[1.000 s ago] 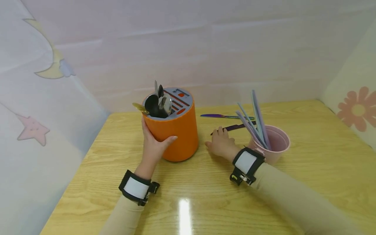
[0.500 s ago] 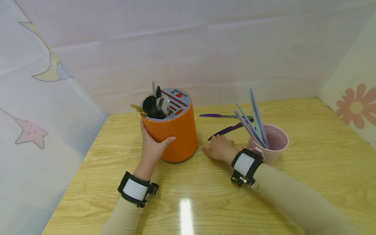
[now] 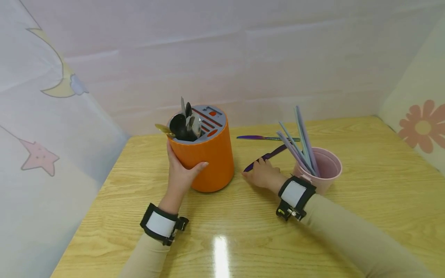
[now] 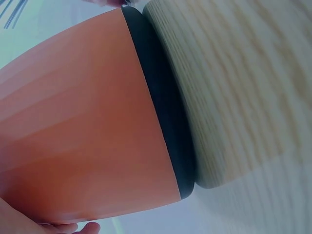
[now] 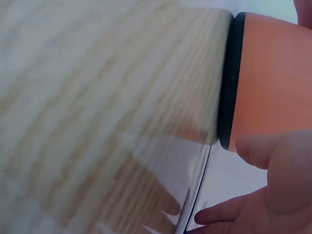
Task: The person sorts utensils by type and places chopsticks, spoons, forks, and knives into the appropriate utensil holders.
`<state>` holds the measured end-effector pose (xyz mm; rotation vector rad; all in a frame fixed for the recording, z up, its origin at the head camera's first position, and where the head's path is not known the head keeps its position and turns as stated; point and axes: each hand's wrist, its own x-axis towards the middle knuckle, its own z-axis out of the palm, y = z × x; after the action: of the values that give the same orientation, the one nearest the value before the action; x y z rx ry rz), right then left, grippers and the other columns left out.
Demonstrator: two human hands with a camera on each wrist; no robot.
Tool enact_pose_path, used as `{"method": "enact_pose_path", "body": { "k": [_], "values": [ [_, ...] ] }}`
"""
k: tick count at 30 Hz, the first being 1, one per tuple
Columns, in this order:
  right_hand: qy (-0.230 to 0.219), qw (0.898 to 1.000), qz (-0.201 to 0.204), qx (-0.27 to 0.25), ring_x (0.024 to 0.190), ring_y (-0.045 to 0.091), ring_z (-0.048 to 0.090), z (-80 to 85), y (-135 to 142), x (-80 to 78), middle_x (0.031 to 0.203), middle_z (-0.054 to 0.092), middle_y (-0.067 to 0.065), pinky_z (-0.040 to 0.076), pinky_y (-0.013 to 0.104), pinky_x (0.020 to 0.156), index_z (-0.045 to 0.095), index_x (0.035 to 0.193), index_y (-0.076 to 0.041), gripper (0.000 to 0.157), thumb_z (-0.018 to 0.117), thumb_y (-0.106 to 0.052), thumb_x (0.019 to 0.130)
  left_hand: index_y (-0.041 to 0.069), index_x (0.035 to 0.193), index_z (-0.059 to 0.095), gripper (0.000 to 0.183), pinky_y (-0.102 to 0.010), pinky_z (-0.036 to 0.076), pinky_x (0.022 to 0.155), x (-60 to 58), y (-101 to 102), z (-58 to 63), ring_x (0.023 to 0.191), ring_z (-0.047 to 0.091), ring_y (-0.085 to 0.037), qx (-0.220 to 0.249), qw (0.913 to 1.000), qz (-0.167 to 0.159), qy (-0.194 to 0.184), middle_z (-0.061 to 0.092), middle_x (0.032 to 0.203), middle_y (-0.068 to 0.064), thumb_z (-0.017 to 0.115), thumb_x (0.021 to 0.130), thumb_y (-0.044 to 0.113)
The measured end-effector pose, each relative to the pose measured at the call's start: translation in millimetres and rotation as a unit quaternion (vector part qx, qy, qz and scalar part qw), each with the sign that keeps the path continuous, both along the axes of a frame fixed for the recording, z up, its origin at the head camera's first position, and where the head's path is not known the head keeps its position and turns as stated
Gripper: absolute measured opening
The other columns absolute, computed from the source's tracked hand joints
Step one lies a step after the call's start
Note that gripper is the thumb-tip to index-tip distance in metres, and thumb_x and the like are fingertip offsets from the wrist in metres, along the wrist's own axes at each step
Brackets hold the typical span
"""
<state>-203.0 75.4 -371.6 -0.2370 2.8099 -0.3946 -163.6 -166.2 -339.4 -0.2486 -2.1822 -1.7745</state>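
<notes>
My left hand [image 3: 180, 173] grips the orange cutlery holder [image 3: 217, 162] at its left side, thumb across the front, other fingers mostly hidden behind. Spoons [image 3: 179, 125], black, silver and gold, stand in the left of its grey slotted top. On the table to the right, my right hand [image 3: 262, 174] touches a dark purple knife [image 3: 269, 155] with its fingertips. The right wrist view shows the thumb [image 5: 253, 148] apart from the fingers [image 5: 224, 212], which lie beside the knife's thin edge [image 5: 197, 190]. The knife's far end is partly hidden behind the straws.
A pink bucket [image 3: 328, 164] holding several pastel straws [image 3: 306, 143] stands just right of my right hand. Behind the purple knife lies a rainbow-coloured knife [image 3: 255, 137]. A fabric backdrop [image 3: 222, 69] rises along the table's back edge.
The purple knife has turned, its left end swinging nearer to me as my right fingers moved down with it. My left hand keeps its hold on the cutlery holder.
</notes>
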Motion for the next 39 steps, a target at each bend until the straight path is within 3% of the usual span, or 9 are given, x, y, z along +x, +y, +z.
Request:
{"method": "enact_pose_path", "body": {
  "k": [4,9,12,16,21,25,32,33,39],
  "values": [
    [0.017,1.0,0.013,0.018,0.133,0.046,0.034,-0.3,-0.7,7.9,0.143,0.038,0.032,0.035,0.069,0.095,0.048,0.135,0.01,0.068,0.046,-0.048,0.1,0.017,0.154,-0.009,0.141,-0.045,0.021,0.114,-10.5,-5.3,-14.5,0.137,0.027,-0.027,0.001,1.0,0.003,-0.003,0.014,0.158,-0.009,0.075,0.056,0.072],
    [0.045,0.998,0.031,0.025,0.114,0.041,0.052,2.3,-1.3,17.8,0.119,0.056,0.023,0.042,0.068,0.085,0.062,0.116,0.005,0.048,0.048,-0.039,0.102,0.019,0.155,-0.009,0.141,-0.043,0.022,0.114,-11.7,-5.9,-15.4,0.137,0.028,-0.024,0.001,1.0,0.008,-0.005,0.015,0.157,-0.007,0.075,0.055,0.072],
    [0.064,0.997,0.027,0.032,0.116,0.042,0.05,2.5,1.4,15.5,0.122,0.054,0.024,0.042,0.068,0.084,0.061,0.118,0.006,0.038,0.049,-0.027,0.102,0.014,0.154,-0.009,0.142,-0.045,0.021,0.114,-4.3,-2.8,-5.7,0.137,0.027,-0.028,0.004,1.0,0.005,-0.002,0.015,0.157,-0.011,0.075,0.056,0.072],
    [0.06,0.997,0.023,0.048,0.129,0.046,0.039,-0.7,5.8,10.0,0.141,0.041,0.03,0.04,0.07,0.088,0.052,0.13,0.01,0.041,0.048,-0.018,0.101,0.011,0.154,-0.008,0.142,-0.047,0.021,0.114,1.0,-1.1,-0.8,0.137,0.026,-0.031,0.004,1.0,0.006,-0.001,0.014,0.157,-0.014,0.074,0.056,0.073],
    [0.065,0.995,0.044,0.055,0.106,0.04,0.056,-1.8,6.3,15.4,0.118,0.055,0.028,0.049,0.062,0.075,0.062,0.111,0.007,0.025,0.052,-0.008,0.094,0.02,0.155,-0.008,0.139,-0.044,0.022,0.114,-9.6,-6.0,-16.3,0.136,0.028,-0.024,-0.002,0.9999,0.013,0.003,0.016,0.157,-0.007,0.074,0.056,0.073],
    [0.078,0.994,0.06,0.044,0.082,0.034,0.063,7.0,3.7,21.4,0.097,0.062,0.018,0.053,0.053,0.062,0.063,0.095,0.002,0.009,0.057,-0.003,0.091,0.024,0.155,-0.005,0.133,-0.044,0.024,0.113,-12.9,-7.5,-19.8,0.135,0.031,-0.022,-0.002,0.9995,0.013,0.03,0.02,0.155,-0.003,0.075,0.06,0.071],
    [0.079,0.991,0.06,0.093,0.099,0.043,0.057,4.1,3.4,17.3,0.111,0.055,0.023,0.049,0.064,0.072,0.059,0.108,0.007,0.017,0.052,-0.001,0.095,0.021,0.155,-0.007,0.136,-0.045,0.021,0.114,-8.6,-4.6,-15.4,0.137,0.027,-0.025,-0.004,0.9998,0.014,0.013,0.016,0.157,-0.006,0.074,0.059,0.072],
    [0.079,0.99,0.064,0.096,0.097,0.043,0.057,3.8,3.7,18.7,0.108,0.054,0.023,0.049,0.064,0.071,0.059,0.106,0.008,0.015,0.052,0.0,0.095,0.023,0.155,-0.007,0.134,-0.045,0.021,0.114,-11.1,-5.5,-20.0,0.136,0.028,-0.024,-0.005,0.9997,0.015,0.017,0.016,0.157,-0.005,0.074,0.059,0.072],
    [0.1,0.986,0.09,0.095,0.082,0.04,0.06,6.0,4.6,23.2,0.091,0.055,0.02,0.053,0.055,0.066,0.063,0.093,0.005,0.008,0.055,0.003,0.093,0.024,0.155,-0.007,0.135,-0.044,0.022,0.114,-12.0,-4.8,-19.6,0.136,0.029,-0.022,-0.001,0.9998,0.008,0.017,0.016,0.157,-0.004,0.074,0.059,0.072]
  ]
}}
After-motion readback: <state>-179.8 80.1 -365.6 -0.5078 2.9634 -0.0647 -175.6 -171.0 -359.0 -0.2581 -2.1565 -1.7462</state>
